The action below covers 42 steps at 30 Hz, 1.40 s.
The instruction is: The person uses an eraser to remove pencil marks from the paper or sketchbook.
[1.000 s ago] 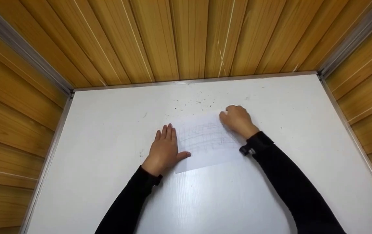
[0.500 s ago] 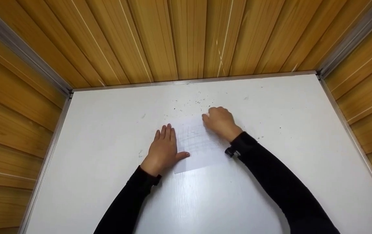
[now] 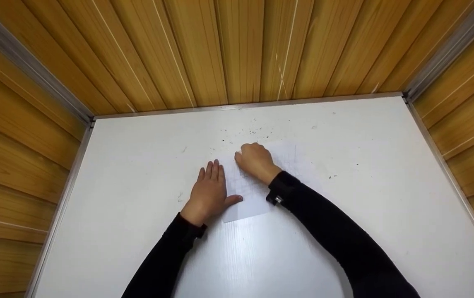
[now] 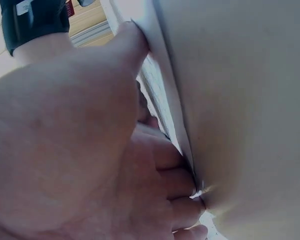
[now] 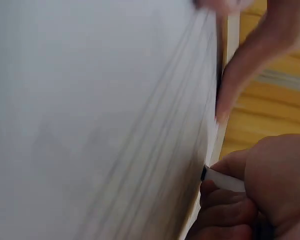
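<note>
A white sheet of paper (image 3: 247, 209) with faint grey criss-crossed pencil lines lies on the white table. My left hand (image 3: 208, 192) rests flat on the sheet's left edge, fingers straight and thumb spread over the paper. Over the upper left part of the sheet, my right hand (image 3: 257, 161) is curled. The right wrist view shows it pinching a white eraser (image 5: 224, 180) with a darkened end against the paper; the head view hides the eraser behind the hand. Long grey lines run across the paper in that view.
Small dark crumbs (image 3: 254, 131) are scattered on the table (image 3: 137, 165) beyond the sheet, and a few more lie to its right. Wood-patterned panels (image 3: 241, 49) enclose the back and both sides, with grey metal strips at the corners.
My right hand has moved leftward across the sheet with the eraser, from its upper right to near my left hand. The left hand stays in place.
</note>
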{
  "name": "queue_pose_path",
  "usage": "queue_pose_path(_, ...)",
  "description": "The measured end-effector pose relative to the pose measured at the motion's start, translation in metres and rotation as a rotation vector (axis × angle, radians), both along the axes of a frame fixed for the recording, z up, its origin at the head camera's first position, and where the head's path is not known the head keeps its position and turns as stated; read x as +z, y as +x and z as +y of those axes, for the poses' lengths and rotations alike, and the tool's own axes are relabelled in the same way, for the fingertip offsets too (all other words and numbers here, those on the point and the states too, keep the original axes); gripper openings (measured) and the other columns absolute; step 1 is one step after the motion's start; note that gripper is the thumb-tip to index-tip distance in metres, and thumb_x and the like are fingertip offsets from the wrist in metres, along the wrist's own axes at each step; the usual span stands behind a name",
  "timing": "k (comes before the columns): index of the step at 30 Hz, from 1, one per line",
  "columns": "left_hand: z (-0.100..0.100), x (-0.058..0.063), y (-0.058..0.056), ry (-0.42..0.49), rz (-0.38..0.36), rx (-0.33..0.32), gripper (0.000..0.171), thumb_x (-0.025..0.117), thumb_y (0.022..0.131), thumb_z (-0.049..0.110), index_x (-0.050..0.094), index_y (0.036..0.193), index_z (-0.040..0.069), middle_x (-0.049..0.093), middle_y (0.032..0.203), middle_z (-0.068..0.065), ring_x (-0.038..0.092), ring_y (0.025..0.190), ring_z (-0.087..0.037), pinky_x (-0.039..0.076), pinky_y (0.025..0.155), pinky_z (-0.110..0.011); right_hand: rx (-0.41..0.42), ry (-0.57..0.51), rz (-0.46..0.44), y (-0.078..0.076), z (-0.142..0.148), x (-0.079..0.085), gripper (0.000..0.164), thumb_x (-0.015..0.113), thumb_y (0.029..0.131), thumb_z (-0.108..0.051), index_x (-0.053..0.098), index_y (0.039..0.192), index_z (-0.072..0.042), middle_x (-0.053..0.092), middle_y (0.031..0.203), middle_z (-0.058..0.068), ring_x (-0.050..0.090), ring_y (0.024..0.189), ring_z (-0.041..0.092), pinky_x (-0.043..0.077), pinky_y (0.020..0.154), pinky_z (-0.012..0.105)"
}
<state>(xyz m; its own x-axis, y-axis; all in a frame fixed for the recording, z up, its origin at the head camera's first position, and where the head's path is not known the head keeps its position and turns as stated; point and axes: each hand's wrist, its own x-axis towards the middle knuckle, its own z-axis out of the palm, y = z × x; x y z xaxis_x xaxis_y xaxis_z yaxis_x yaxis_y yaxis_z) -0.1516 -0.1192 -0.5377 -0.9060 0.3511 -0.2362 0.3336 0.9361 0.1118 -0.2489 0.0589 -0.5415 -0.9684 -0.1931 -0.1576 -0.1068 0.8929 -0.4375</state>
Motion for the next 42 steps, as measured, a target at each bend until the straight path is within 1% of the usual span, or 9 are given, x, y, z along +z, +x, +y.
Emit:
queue_pose_path(7,0.001,0.0,-0.001,-0.021,0.005,0.006,0.12,0.06,0.099,0.08,0.028,0.169,-0.013,0.026,0.179,-0.032,0.024,0.171,-0.044,0.025,0.14,-0.058,-0.099,-0.047,-0.046,-0.01,0.087,0.005,0.052,0.053,0.111,-0.036,0.071,0.133,0.007,0.073,0.13,0.03,0.069,0.124,0.048,0.056,0.108,0.059)
queue_pose_path(11,0.002,0.001,-0.001,-0.022,-0.014,0.016,0.121,0.06,0.099,0.08,0.026,0.17,-0.012,0.024,0.181,-0.031,0.022,0.172,-0.043,0.023,0.14,-0.057,-0.142,-0.032,-0.053,-0.011,0.12,0.008,0.055,0.052,0.111,-0.035,0.069,0.136,0.011,0.07,0.134,0.034,0.067,0.127,0.05,0.055,0.11,0.061)
queue_pose_path(14,0.0,0.002,0.0,-0.014,-0.028,0.025,0.121,0.061,0.099,0.079,0.024,0.171,-0.011,0.022,0.181,-0.031,0.02,0.172,-0.044,0.022,0.141,-0.057,-0.146,-0.022,-0.054,-0.01,0.126,0.008,0.054,0.05,0.111,-0.035,0.071,0.129,0.012,0.071,0.128,0.034,0.069,0.121,0.049,0.056,0.105,0.061)
queue_pose_path(19,-0.001,0.003,-0.002,0.018,-0.008,0.018,0.12,0.063,0.099,0.077,0.027,0.169,-0.014,0.025,0.179,-0.033,0.023,0.171,-0.046,0.024,0.14,-0.058,-0.132,-0.026,-0.032,-0.01,0.111,0.015,0.047,0.05,0.112,-0.031,0.073,0.109,0.01,0.072,0.11,0.029,0.069,0.101,0.042,0.059,0.091,0.056)
queue_pose_path(24,0.0,0.002,-0.002,0.029,0.01,0.014,0.12,0.065,0.099,0.076,0.029,0.168,-0.015,0.027,0.178,-0.034,0.025,0.17,-0.046,0.026,0.139,-0.058,-0.068,-0.07,-0.073,-0.003,0.068,0.017,0.041,0.051,0.112,-0.03,0.073,0.102,0.004,0.073,0.101,0.022,0.065,0.088,0.034,0.059,0.084,0.05)
queue_pose_path(28,-0.001,0.0,0.0,0.037,-0.005,0.005,0.119,0.064,0.099,0.076,0.028,0.168,-0.015,0.026,0.178,-0.035,0.024,0.17,-0.048,0.025,0.139,-0.059,0.018,-0.047,-0.095,0.007,0.02,0.014,0.041,0.053,0.111,-0.031,0.075,0.101,0.001,0.077,0.103,0.021,0.071,0.092,0.037,0.062,0.087,0.052)
queue_pose_path(33,-0.001,-0.002,0.001,0.041,-0.012,0.005,0.119,0.062,0.1,0.077,0.026,0.17,-0.013,0.023,0.179,-0.034,0.022,0.171,-0.047,0.023,0.14,-0.058,0.093,0.038,-0.076,0.013,-0.024,0.011,0.043,0.054,0.11,-0.035,0.079,0.105,0.0,0.079,0.114,0.023,0.076,0.107,0.042,0.064,0.094,0.055)
queue_pose_path(37,-0.001,0.0,0.001,0.028,-0.016,0.01,0.118,0.059,0.101,0.078,0.024,0.17,-0.011,0.022,0.18,-0.032,0.02,0.172,-0.046,0.021,0.141,-0.059,0.085,0.079,-0.068,0.012,-0.028,0.008,0.041,0.057,0.108,-0.034,0.079,0.107,0.001,0.079,0.115,0.023,0.077,0.108,0.042,0.065,0.093,0.056)
queue_pose_path(42,-0.001,-0.002,0.001,0.01,-0.022,0.024,0.119,0.058,0.101,0.079,0.023,0.171,-0.011,0.02,0.181,-0.031,0.019,0.172,-0.045,0.02,0.141,-0.059,0.066,0.032,-0.058,0.007,0.005,0.002,0.043,0.057,0.108,-0.035,0.077,0.111,0.003,0.078,0.112,0.025,0.074,0.105,0.043,0.062,0.094,0.056)
